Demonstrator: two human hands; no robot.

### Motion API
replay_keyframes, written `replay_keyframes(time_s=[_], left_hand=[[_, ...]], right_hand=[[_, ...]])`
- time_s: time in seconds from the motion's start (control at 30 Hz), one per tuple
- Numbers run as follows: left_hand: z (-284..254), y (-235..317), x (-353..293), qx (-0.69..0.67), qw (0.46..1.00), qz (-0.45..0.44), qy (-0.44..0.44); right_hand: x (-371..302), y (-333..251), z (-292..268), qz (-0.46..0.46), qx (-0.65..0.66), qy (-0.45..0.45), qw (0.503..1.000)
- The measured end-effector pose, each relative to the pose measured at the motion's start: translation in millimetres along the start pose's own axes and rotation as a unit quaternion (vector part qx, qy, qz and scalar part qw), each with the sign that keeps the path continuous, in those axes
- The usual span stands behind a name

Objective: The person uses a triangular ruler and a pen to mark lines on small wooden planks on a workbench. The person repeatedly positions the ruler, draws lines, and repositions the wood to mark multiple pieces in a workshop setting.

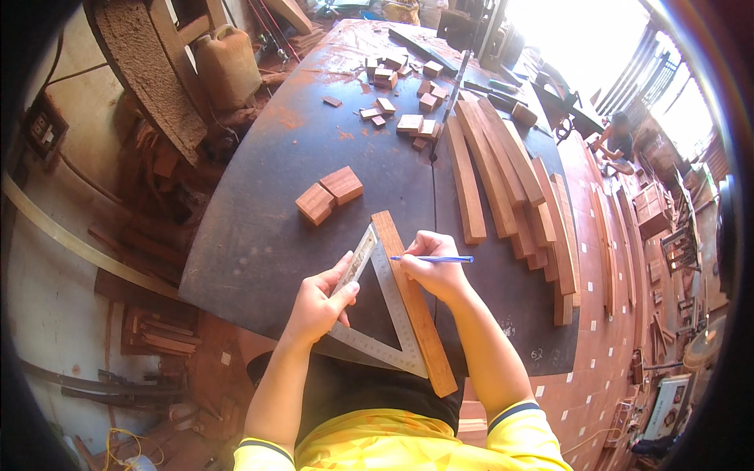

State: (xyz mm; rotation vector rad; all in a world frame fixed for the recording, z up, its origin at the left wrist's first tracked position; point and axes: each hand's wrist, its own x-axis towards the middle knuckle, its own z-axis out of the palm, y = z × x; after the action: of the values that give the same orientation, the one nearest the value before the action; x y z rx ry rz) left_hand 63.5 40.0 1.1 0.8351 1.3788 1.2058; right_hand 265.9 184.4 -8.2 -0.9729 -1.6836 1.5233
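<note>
My left hand is closed round the thick edge of a metal triangle square. One side of the square lies along a reddish wooden strip, which reaches past the table's near edge toward my body. In my right hand is a blue pen, held nearly level with its tip at the strip by the square's upper end. Part of my right hand rests against the strip. Just beyond the square, two wooden blocks sit side by side on the dark tabletop.
Several long wooden strips are stacked on the table's right side. Small cut blocks and sawdust lie toward the far end, near a thin upright rod. A plastic jerrycan stands at the far left. A person crouches at the right.
</note>
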Motion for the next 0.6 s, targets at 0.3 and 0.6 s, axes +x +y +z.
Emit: replay_keyframes(time_s=[0.3,0.6], left_hand=[[1.4,2.6,0.1,-0.008,1.000,-0.002,-0.002],[1.7,-1.6,0.2,-0.003,1.000,0.004,0.010]], right_hand=[[1.2,4.7,-1.6,0.000,0.002,-0.009,1.000],[1.3,4.5,-2.0,-0.005,-0.007,-0.016,1.000]])
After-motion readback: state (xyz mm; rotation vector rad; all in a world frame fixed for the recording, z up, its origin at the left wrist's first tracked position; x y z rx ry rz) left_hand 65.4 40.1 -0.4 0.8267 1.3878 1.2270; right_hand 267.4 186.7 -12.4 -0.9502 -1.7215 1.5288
